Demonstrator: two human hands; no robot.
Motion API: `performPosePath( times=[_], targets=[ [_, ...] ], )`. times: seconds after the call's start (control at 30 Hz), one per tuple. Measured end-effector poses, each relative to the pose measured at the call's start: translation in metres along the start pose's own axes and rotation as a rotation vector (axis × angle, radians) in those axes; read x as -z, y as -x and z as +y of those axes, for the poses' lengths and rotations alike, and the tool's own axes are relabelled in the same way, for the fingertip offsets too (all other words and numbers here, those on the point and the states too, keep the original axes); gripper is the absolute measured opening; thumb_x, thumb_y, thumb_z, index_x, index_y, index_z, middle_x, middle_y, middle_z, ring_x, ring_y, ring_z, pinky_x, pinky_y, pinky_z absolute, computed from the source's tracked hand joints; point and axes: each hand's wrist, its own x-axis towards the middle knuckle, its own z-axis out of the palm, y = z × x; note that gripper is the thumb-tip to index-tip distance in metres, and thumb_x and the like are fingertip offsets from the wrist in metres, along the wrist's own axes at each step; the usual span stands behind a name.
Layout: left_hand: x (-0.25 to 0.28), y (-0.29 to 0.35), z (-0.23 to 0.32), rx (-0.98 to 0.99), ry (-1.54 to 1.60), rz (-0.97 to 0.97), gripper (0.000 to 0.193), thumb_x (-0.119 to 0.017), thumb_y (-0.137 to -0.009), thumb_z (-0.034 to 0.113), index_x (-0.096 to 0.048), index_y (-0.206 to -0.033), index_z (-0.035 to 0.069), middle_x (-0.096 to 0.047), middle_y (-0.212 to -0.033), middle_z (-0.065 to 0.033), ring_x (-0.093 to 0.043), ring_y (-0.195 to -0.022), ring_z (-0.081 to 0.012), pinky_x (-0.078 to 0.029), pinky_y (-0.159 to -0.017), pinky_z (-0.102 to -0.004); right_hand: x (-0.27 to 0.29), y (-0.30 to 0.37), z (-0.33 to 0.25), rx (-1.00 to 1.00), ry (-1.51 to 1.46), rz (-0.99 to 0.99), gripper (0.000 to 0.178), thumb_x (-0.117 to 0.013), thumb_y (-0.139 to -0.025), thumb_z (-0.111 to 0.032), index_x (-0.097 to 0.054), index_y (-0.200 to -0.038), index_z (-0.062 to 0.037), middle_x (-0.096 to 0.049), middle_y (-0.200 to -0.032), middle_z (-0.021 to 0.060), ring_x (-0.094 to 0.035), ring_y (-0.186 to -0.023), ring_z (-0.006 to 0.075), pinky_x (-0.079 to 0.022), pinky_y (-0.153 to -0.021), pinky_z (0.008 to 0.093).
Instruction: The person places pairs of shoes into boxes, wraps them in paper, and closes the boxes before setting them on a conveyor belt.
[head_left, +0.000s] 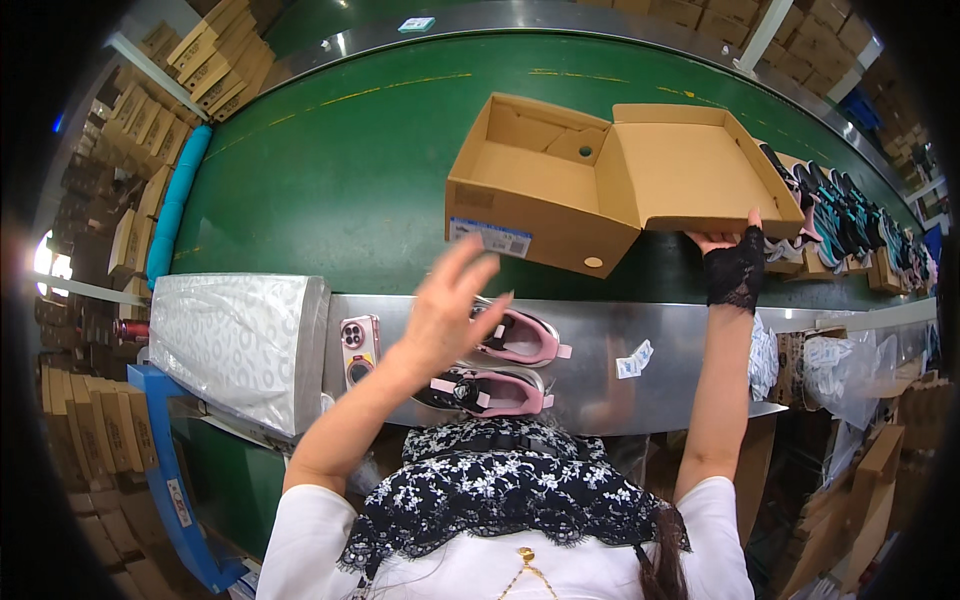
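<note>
Brn rectangular cardboard shoebox point(575, 235), lighter tan inside, w/ a blue-&-wht rectangular paper label point(490, 237). Low blk-&-pink fabric sneakers point(515, 387): pink collars & heel tabs, blk fronts w/ wht bits. Long flat grn conveyor belt point(330, 180) w/ broken yel. lines. Blk fingerless lace glove point(735, 272), openwork patt. Lt-pink rectangular phone point(360, 338). Lg rectangular wht-grey paper stack point(235, 340), repeating pale-grey motif. Turq. cylindrical roll point(180, 210). Blk fabric apron point(500, 485), dense wht floral print, blk lace edging. Wht short-sleeved T-shirt point(310, 540).
</note>
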Motion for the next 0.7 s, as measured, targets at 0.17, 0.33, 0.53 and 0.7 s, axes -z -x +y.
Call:
performPosePath(
  times=[0.17, 0.33, 0.53, 0.7],
  targets=[
    [0.018, -0.07, -0.03, -0.07, -0.35, -0.067, 0.039, -0.068, -0.07, 0.034, -0.06, -0.094, 0.004, -0.059, -0.085, -0.0158, -0.056, -0.084, -0.0309, -0.045, -0.071, -0.0357, -0.03, 0.008, -0.015, -0.2, 0.017, 0.071, 0.066, -0.059, -0.077, -0.039, -0.029, -0.127, -0.0062, -0.03, -0.128, 0.0188, -0.029, -0.12, 0.0363, -0.024, -0.095, 0.0609],
    [0.01, -0.065, -0.062, 0.246, -0.092, -0.406, 0.034, -0.061, -0.074, 0.041, -0.064, -0.075, 0.008, -0.058, -0.06, -0.0103, -0.056, -0.058, -0.029, -0.044, -0.055, -0.0368, -0.001, -0.003, 0.004, -0.178, 0.277, -0.153, 0.053, -0.053, -0.082, -0.034, -0.034, -0.123, -0.0051, -0.039, -0.122, 0.0184, -0.038, -0.114, 0.0349, -0.035, -0.089, 0.0543],
    [-0.024, -0.039, -0.079, 0.087, -0.255, -0.384, 0.032, -0.057, -0.077, 0.039, -0.06, -0.07, 0.007, -0.059, -0.065, -0.0132, -0.057, -0.062, -0.0332, -0.044, -0.054, -0.0421, 0.148, 0.081, 0.07, 0.314, 2.245, -0.393, 0.067, -0.066, -0.064, -0.04, -0.04, -0.121, -0.0157, -0.046, -0.109, 0.0179, -0.055, -0.086, 0.0373, -0.045, -0.075, 0.0457],
    [-0.043, 0.058, -0.126, 0.067, -0.185, -0.192, 0.028, -0.063, -0.074, 0.018, -0.056, -0.094, 0.001, -0.054, -0.101, -0.0181, -0.052, -0.091, -0.0345, -0.043, -0.077, -0.039, 0.179, 0.13, 0.1, 0.25, 2.146, -0.439, 0.034, -0.055, -0.075, -0.024, -0.046, -0.106, -0.0119, -0.048, -0.095, 0.014, -0.056, -0.077, 0.0318, -0.047, -0.063, 0.0397]
  ],
)
